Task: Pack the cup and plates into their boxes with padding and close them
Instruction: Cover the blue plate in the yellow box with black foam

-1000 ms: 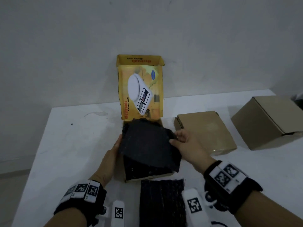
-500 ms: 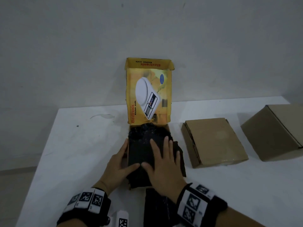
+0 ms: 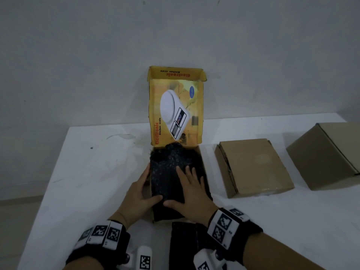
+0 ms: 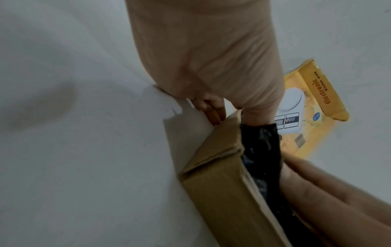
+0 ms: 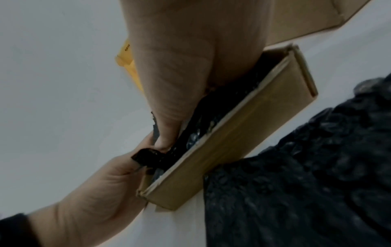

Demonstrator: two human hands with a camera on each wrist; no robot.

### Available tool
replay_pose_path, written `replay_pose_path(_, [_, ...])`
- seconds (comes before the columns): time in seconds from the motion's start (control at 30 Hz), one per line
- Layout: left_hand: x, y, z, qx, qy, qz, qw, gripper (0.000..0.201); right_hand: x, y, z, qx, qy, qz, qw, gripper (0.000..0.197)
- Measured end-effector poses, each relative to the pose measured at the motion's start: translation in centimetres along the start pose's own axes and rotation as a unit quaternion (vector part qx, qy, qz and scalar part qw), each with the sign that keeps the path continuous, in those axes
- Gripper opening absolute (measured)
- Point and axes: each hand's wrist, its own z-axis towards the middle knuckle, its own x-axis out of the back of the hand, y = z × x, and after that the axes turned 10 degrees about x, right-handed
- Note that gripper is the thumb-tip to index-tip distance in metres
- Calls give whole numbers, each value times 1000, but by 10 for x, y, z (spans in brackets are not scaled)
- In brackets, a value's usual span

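On the white desk (image 3: 97,182) an open yellow cardboard box (image 3: 176,221) lies in front of the person, its printed lid (image 3: 175,108) standing upright at the far side against the grey wall (image 3: 175,32). The lid shows a white kitchen scale and reads "Electronic Kitchen scale", repeated upside down on the top flap. A sheet of black bubble-wrap padding (image 3: 173,172) fills the box and hides whatever lies beneath. The right hand (image 3: 191,195) presses flat on the padding, fingers straight and slightly apart. The left hand (image 3: 139,193) holds the box's left wall, fingers outside, thumb over the padding's near edge. A second black bubble-wrap sheet (image 3: 185,246) lies on the desk at the near side, touching the box. To the right sit a flat closed brown cardboard box (image 3: 255,166) and, farther right, a taller brown cardboard box (image 3: 327,154)
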Motion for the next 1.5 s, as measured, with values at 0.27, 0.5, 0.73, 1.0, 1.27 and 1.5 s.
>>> replay_pose_path(0.27, [-2, -1, -1, 21, 10, -11, 1000, 104, 4, -2, -77, 172, -80, -163, 968, 25])
replay_pose_path(0.5, [-5, 5, -2, 30, 2, -93, 995, 84, -29, 17, -88, 102, -137, -280, 945, 33])
replay_pose_path(0.73, [-5, -1, 4, 49, 28, -112, 992, 48, 72, -43, -87, 126, -75, -215, 966, 20])
replay_pose_path(1.0, [-2, -4, 2, 33, 18, -44, 998, 83, 133, -52, 7, 64, 92, -283, 953, 18])
replay_pose_path(1.27, [-6, -3, 2, 11, 39, 11, 999, 78, 63, -29, 54, 17, 80, -228, 970, 40])
replay_pose_path(1.5, [-9, -20, 6, 54, 39, -101, 993, 56, -5, 11, 42, 20, 102, -218, 971, 70])
